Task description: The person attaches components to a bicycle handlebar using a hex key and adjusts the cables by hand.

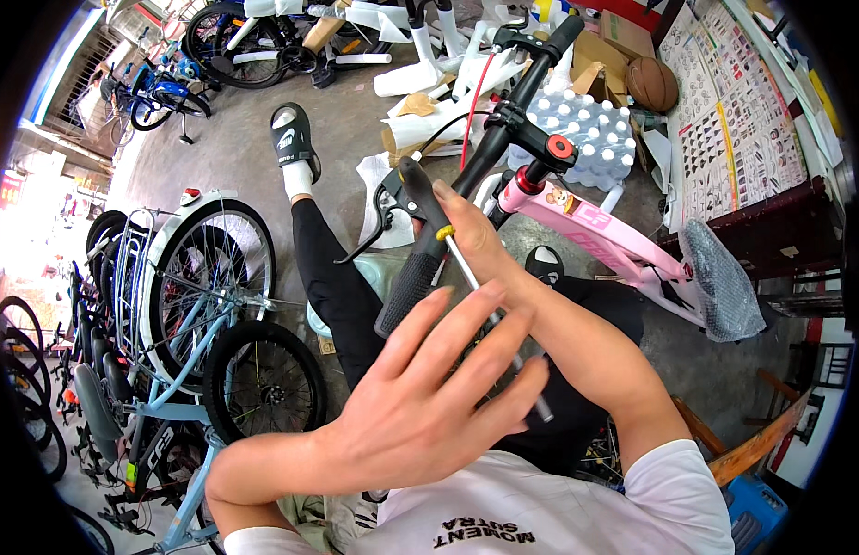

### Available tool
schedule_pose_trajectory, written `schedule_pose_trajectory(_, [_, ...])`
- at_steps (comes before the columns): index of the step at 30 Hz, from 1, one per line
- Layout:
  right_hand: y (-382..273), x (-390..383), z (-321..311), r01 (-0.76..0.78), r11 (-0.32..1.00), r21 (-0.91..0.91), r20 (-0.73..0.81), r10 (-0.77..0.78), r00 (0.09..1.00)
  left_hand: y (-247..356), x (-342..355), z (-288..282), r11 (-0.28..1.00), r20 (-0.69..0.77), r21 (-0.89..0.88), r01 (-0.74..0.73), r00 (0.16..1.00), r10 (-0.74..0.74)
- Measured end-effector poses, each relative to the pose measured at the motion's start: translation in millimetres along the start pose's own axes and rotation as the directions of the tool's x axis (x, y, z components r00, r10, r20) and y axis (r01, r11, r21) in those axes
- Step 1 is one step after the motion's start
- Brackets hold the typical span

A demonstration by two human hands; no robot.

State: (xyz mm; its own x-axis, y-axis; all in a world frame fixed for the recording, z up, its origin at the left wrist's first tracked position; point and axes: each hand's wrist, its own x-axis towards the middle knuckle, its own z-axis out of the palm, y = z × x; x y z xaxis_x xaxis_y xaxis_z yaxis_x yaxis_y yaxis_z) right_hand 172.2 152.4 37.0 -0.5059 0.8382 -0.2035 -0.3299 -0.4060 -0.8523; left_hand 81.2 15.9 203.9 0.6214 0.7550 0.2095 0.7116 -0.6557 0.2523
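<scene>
My right hand [473, 236] is closed around the dark handle of a long-shafted screwdriver [461, 261] with a yellow collar. Its metal shaft slants down toward my chest, partly hidden behind my left hand [439, 398], whose fingers are spread and hold nothing I can see. Just beyond is the black handlebar [492, 153] of a small bicycle, with a ribbed grip [411, 287] near my left fingertips and a brake lever [379, 222] beside it. The bicycle's pink frame [596, 227] runs to the right, ending at a bubble-wrapped saddle [721, 282].
A light blue bicycle [194, 324] and a loose black wheel [265, 381] stand at my left. Ahead lie a wrapped pack of water bottles [582, 139], white packing material [429, 125], a basketball [651, 85] and cardboard boxes [601, 60]. A blue plastic case [753, 513] sits at lower right.
</scene>
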Motion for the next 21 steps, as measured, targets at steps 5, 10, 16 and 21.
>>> schedule_pose_trajectory(5, [7.9,4.5,-16.8,0.022,1.000,0.006,0.059,-0.022,0.998,-9.6,-22.3,5.7,1.000,-0.061,0.007,-0.008,0.998,0.008])
schedule_pose_trajectory(10, [15.9,6.3,-15.5,0.030,0.999,-0.023,0.082,-0.028,0.996,-10.0,-24.7,17.5,0.998,-0.149,0.055,-0.021,0.988,0.029])
schedule_pose_trajectory(16, [10.5,2.4,-23.0,0.068,0.991,-0.118,0.104,-0.055,0.993,-8.0,-12.3,25.5,0.993,-0.288,-0.088,0.072,0.953,-0.095])
schedule_pose_trajectory(21, [14.2,5.3,-32.8,0.039,0.997,0.072,0.018,-0.040,0.999,-11.9,8.9,32.5,0.958,-0.285,-0.109,0.266,0.915,-0.287])
